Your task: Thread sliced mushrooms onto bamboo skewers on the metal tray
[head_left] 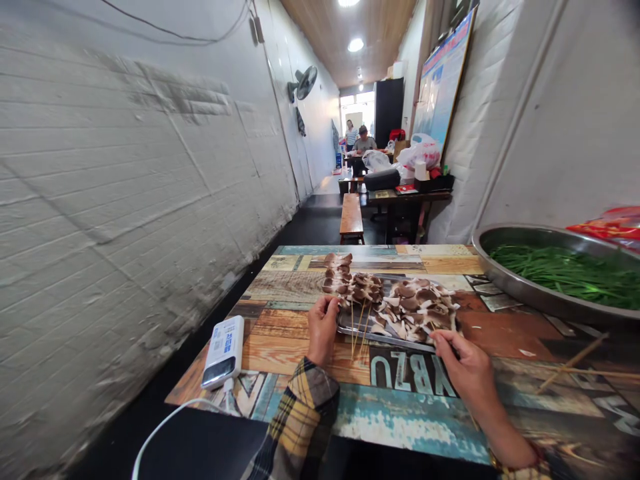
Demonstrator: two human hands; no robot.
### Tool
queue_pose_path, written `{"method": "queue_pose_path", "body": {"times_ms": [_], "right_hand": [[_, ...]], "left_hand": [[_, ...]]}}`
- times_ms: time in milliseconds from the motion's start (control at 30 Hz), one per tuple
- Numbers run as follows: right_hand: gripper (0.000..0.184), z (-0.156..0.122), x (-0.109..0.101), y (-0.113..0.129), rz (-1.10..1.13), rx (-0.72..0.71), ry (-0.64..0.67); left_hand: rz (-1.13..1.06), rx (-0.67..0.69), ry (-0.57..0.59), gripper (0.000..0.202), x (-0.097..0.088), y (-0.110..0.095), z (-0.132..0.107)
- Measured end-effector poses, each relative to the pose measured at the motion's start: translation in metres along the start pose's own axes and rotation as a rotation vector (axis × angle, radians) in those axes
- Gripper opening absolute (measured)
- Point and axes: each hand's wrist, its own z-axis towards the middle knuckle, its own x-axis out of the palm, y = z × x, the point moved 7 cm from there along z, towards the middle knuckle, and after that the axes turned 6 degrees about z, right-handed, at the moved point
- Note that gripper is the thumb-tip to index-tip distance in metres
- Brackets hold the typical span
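Note:
My left hand (pixel 323 329) is closed, thumb and finger pinched at the lower end of a mushroom skewer (pixel 337 275) packed with grey-brown oyster mushroom pieces. Beside it, more skewered mushrooms (pixel 366 289) lie on the left part of a metal tray (pixel 345 324), their bare sticks (pixel 361 333) pointing toward me. A heap of loose oyster mushroom pieces (pixel 415 303) covers the tray's right side. At the heap's near edge, my right hand (pixel 465 363) pinches a thin bamboo skewer, mostly hidden by the hand; its tip shows by the fingertips.
A steel basin (pixel 483 263) of green chives stands at the right, near a red package (pixel 613 223). Loose bamboo sticks (pixel 575 363) lie at the right. A white power bank (pixel 223 351) with a cable rests at the left edge. Two people are farther back, beyond a bench (pixel 351 215).

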Motion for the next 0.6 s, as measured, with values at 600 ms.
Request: {"method": "queue_pose_path", "body": {"times_ms": [600], "right_hand": [[0.030,0.030,0.097,0.046,0.540,0.266,0.174]], "left_hand": [[-0.161,-0.089,-0.197,0.023,-0.017,0.009,0.004]]}}
